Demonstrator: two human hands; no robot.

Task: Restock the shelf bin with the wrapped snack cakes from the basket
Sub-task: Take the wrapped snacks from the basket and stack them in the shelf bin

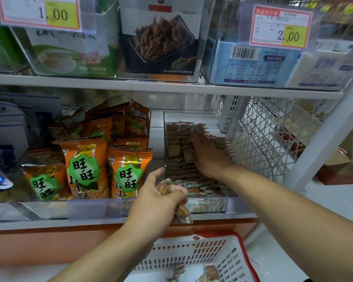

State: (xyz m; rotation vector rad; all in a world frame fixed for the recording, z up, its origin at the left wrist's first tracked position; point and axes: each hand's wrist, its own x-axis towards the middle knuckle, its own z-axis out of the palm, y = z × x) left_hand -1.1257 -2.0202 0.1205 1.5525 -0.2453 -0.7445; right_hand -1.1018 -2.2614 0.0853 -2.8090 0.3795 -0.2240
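Your right hand (205,157) reaches deep into the clear shelf bin (230,204), fingers stretched flat over the rows of wrapped snack cakes (175,151) packed inside. The fingertips blur into the wrappers, so I can't say whether they press one down or only touch the top layer. Your left hand (161,197) hovers just in front of the bin's near edge, fingers curled round a small stack of cakes (180,210); your knuckles hide most of it, so the count is unclear. Below, the white basket (192,255) with its red rim is cut off by the bottom edge, and a few loose cakes (211,270) lie on its floor. Left of the bin, orange snack bags (86,167) stand in the neighbouring tray. Above, the price tag (280,27) reads 2.00; its small print is unreadable.
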